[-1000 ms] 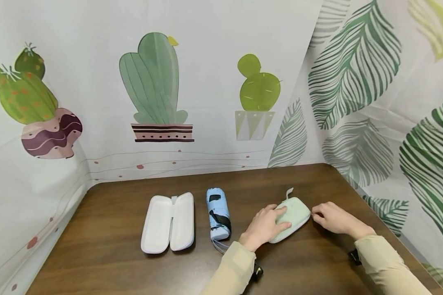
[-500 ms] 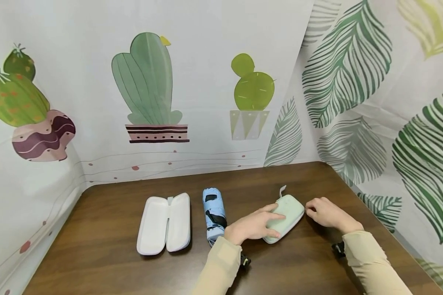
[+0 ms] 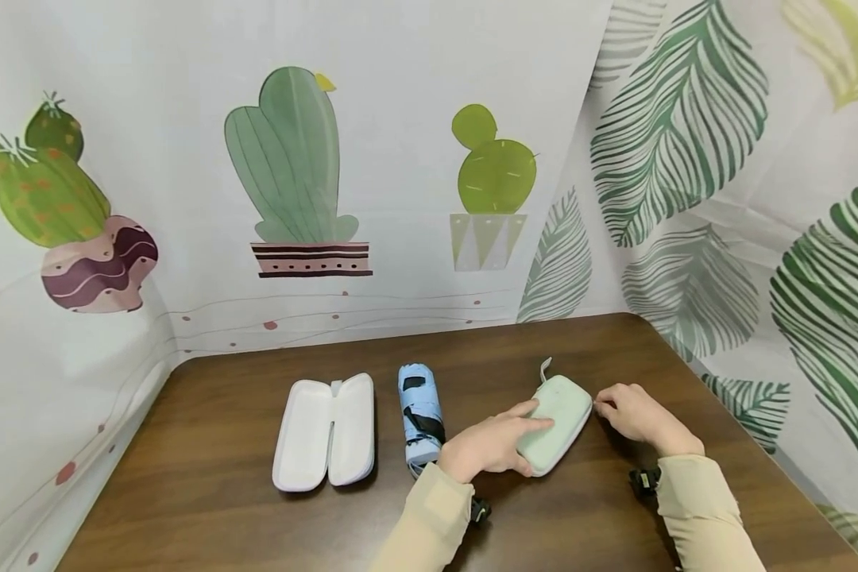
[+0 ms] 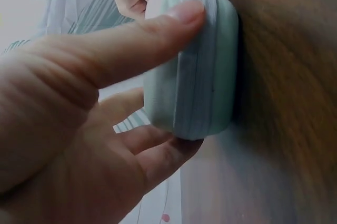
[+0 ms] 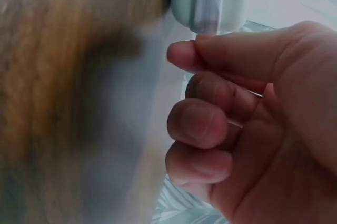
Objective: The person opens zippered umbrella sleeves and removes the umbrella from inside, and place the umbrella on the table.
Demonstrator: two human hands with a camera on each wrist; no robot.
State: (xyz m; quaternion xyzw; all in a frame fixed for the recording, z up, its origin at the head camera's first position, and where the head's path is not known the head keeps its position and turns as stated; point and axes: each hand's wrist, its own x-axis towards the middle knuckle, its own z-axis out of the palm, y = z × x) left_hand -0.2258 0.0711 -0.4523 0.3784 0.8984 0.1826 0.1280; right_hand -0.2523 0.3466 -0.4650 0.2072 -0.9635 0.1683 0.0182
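mint case [image 3: 562,411], inspected: it lies at three o'clock of the blue umbrella [image 3: 429,397] and appears to rest on the bench [image 3: 207,453]. its wrist loop [image 3: 544,368] points toward eleven o'clock. a zip band [image 4: 197,87] runs round the side; the stretch you can see looks closed.

hands: your left hand [image 3: 492,445] comes in from eight o'clock and is clamped on the case, thumb [image 4: 184,13] over the zip band near the seven o'clock corner, one finger laid over the top, others round the far edge. your right hand [image 3: 635,415] sits at two o'clock, fingers [image 5: 197,124] curled, thumb and forefinger together right at the end of the zip band. whether a zip pull sits between them is hidden; you cannot tell.

handling, by judgement: expect a light, semi-stiff shell that bears a firm hold, though the lid could dent under a hard thumb. the surface looks matt, so slip is a minor risk; the rounded corners are the weak point, and the case may swivel under a sideways pull. best hold is across the side walls, at nine and three o'clock, with your thumb off the zip's path. avoid lifting by the loop.
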